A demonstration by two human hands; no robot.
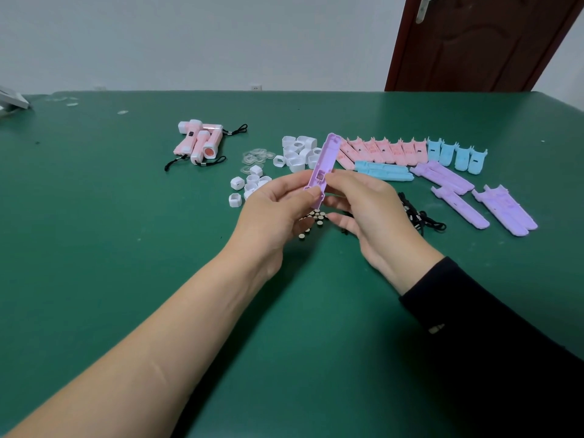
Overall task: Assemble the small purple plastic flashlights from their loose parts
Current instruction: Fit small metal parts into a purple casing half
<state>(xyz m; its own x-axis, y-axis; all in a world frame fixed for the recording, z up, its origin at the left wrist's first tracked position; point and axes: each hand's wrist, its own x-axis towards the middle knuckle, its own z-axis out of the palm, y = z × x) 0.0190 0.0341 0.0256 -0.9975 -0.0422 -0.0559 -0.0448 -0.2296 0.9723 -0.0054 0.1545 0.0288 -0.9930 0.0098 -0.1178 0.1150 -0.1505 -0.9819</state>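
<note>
Being pinched low by left hand [271,210], purple shell half [323,165] held aloft, tip toward 1 o'clock, cavity exposed, likely for fitting; right hand [363,203] clamped mid-shell.

purple shell half [325,164] upright above table, more purple halves [474,197] lying right

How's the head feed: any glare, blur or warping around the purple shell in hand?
Head view: soft, even light, no glare on the purple shell, which reads sharp between the left hand and right hand; faint shadows lie under the forearms on the green table; wide-angle warping tilts the door and bows the table's far edge.
</note>
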